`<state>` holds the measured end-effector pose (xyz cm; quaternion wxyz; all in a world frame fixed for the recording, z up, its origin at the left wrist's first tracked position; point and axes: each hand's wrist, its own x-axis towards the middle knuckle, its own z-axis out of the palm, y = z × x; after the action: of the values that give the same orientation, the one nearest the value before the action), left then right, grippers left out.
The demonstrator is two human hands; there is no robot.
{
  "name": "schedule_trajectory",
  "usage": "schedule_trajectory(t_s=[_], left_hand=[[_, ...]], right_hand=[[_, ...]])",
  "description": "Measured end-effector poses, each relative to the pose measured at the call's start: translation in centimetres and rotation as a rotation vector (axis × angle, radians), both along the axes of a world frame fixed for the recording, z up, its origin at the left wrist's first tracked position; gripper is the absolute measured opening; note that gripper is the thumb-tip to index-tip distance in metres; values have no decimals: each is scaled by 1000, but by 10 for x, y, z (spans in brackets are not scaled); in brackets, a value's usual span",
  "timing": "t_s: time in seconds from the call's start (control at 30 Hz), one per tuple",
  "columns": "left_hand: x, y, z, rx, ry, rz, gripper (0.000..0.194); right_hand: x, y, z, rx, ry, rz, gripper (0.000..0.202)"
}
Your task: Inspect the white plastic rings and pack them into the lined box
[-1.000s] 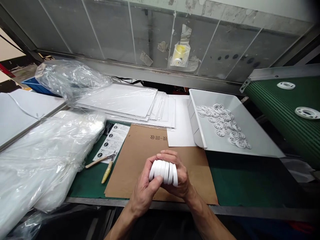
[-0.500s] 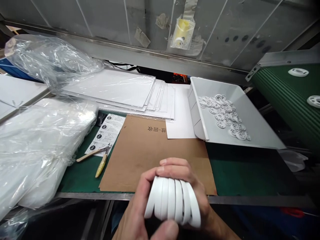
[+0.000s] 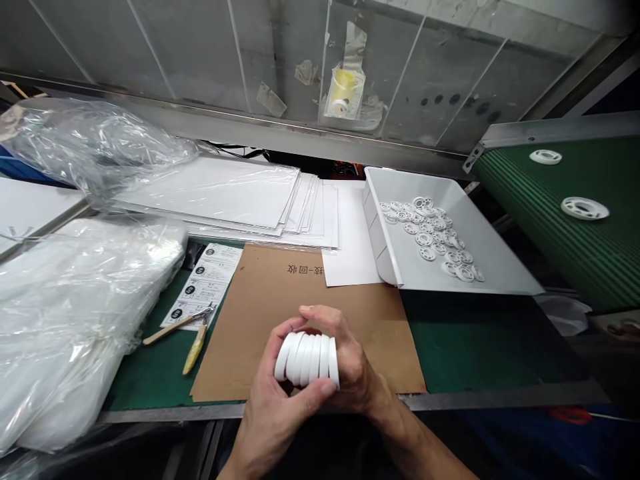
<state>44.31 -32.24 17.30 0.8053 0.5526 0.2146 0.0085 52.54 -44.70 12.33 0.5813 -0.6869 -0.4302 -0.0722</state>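
Note:
Several white plastic rings point(image 3: 306, 359) are lined up side by side in a row between my two hands, over the front edge of the brown cardboard point(image 3: 270, 293). My left hand point(image 3: 275, 393) wraps round the row, its thumb along the near side and its fingers at the far side. At the row's right end my right hand point(image 3: 350, 363) is curled against the last ring, with its fingers reaching over the far side. More white rings point(image 3: 438, 241) lie loose in a white tray point(image 3: 495, 240) at the right.
Pliers point(image 3: 195, 348) lie by a label sheet point(image 3: 213, 277), left of the cardboard. Plastic bags point(image 3: 85, 300) are heaped at the left, near stacked white sheets point(image 3: 225, 190). A green conveyor point(image 3: 540, 193) carries two rings point(image 3: 585, 208) at the right.
Both hands and the row of rings have moved away from the camera and slightly left. The row has straightened from a fan. The rings on the conveyor appear further left as the view shifted.

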Motion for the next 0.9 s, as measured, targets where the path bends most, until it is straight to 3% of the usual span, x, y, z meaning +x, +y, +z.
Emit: schedule_trajectory(t_s=[0.33, 0.53, 0.67, 0.8, 0.9], left_hand=[[1, 3, -16, 174, -51, 9, 91], [-5, 3, -36, 331, -149, 18, 95], [-5, 3, -32, 267, -146, 20, 92], [-6, 3, -26, 210, -91, -2, 95], [-8, 7, -33, 244, -157, -70, 105]], right_hand=[[4, 3, 2, 16, -102, -1, 88], [-2, 4, -3, 37, 78, 41, 93], [-3, 6, -9, 21, 37, 22, 96], [-2, 10, -12, 45, -21, -8, 83], [-1, 13, -9, 127, -32, 14, 66]])
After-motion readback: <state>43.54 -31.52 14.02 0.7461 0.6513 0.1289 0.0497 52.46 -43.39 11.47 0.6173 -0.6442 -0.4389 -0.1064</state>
